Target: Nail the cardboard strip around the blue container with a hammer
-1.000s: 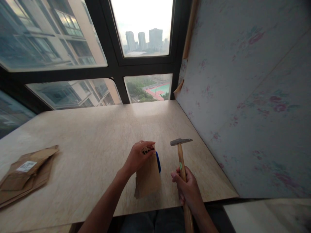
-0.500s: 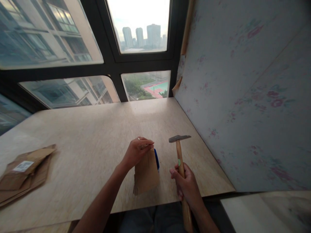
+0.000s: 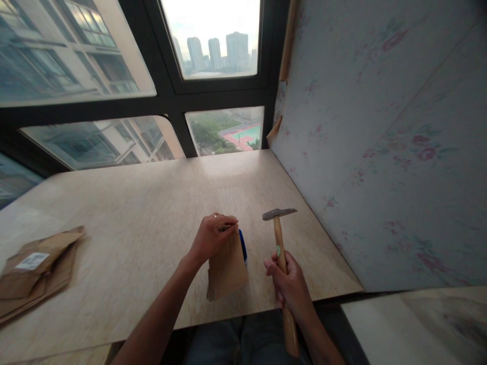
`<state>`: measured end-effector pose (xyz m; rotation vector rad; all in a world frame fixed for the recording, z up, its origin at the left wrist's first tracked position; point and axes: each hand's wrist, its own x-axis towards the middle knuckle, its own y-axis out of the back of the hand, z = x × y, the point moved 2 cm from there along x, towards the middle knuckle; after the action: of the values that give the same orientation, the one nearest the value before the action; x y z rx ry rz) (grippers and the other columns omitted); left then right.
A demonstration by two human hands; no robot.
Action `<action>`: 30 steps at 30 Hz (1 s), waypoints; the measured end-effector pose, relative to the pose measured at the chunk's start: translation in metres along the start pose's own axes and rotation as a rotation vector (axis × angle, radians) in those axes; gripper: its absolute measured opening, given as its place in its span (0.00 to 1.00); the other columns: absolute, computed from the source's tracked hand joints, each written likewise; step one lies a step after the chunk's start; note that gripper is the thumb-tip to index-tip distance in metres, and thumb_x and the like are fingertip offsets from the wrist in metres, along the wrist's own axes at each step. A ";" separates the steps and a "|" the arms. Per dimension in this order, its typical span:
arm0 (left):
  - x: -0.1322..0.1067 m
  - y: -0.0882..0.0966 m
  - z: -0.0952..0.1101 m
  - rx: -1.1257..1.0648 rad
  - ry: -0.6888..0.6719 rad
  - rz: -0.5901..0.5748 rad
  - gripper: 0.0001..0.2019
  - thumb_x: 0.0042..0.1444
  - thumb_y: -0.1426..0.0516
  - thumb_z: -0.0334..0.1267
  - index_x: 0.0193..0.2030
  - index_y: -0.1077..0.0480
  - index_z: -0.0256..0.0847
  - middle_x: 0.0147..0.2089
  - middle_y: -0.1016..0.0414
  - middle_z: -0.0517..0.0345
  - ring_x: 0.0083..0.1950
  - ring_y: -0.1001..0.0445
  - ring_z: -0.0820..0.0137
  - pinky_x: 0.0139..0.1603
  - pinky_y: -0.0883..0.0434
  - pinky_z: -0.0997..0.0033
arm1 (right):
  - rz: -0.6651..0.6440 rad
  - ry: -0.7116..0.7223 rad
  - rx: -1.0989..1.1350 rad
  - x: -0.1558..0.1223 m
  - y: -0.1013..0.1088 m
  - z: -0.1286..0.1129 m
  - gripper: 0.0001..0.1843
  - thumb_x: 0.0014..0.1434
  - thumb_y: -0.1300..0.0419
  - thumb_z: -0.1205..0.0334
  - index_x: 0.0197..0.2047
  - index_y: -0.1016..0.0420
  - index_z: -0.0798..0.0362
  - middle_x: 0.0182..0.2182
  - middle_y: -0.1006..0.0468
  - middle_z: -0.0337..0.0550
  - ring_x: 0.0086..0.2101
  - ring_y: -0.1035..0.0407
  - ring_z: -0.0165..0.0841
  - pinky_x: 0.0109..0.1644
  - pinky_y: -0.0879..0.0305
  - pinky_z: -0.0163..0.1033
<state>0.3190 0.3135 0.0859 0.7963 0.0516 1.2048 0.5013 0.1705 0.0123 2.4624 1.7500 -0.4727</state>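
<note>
My left hand [image 3: 215, 235] is closed on the top edge of a brown cardboard piece [image 3: 228, 268], which stands tilted over the tabletop. Just behind the cardboard's right side shows part of a blue object [image 3: 243, 247]; the rest of it is hidden. My right hand [image 3: 291, 281] wraps round the wooden handle of a hammer [image 3: 280, 238]. The hammer's metal head points up and away from me, to the right of the cardboard and apart from it.
Flattened cardboard [image 3: 57, 263] with a white label lies on the left of the pale marbled tabletop [image 3: 152, 203]. A flowered wall [image 3: 361, 152] borders the right side, and dark-framed windows [image 3: 171, 101] stand at the back.
The view has shifted slightly. Both hands keep their holds on the cardboard and the hammer, with hardly any movement between them.
</note>
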 end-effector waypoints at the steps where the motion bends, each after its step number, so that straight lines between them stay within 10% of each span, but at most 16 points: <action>1: 0.000 0.000 0.000 -0.008 0.010 0.006 0.05 0.55 0.37 0.33 0.37 0.19 0.45 0.36 0.16 0.55 0.37 0.20 0.66 0.42 0.23 0.65 | -0.002 0.002 0.000 0.000 0.000 0.000 0.23 0.55 0.34 0.44 0.40 0.39 0.50 0.25 0.25 0.30 0.08 0.46 0.19 0.07 0.50 0.25; 30: -0.005 -0.002 -0.003 0.095 -0.059 -0.047 0.04 0.56 0.38 0.35 0.37 0.21 0.45 0.38 0.17 0.55 0.41 0.21 0.64 0.51 0.28 0.59 | -0.012 -0.007 -0.020 -0.001 -0.003 -0.005 0.23 0.54 0.34 0.43 0.38 0.39 0.50 0.23 0.26 0.29 0.07 0.46 0.19 0.06 0.51 0.25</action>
<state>0.3172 0.3103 0.0806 0.9093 0.0790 1.1406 0.4992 0.1723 0.0179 2.4350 1.7588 -0.4620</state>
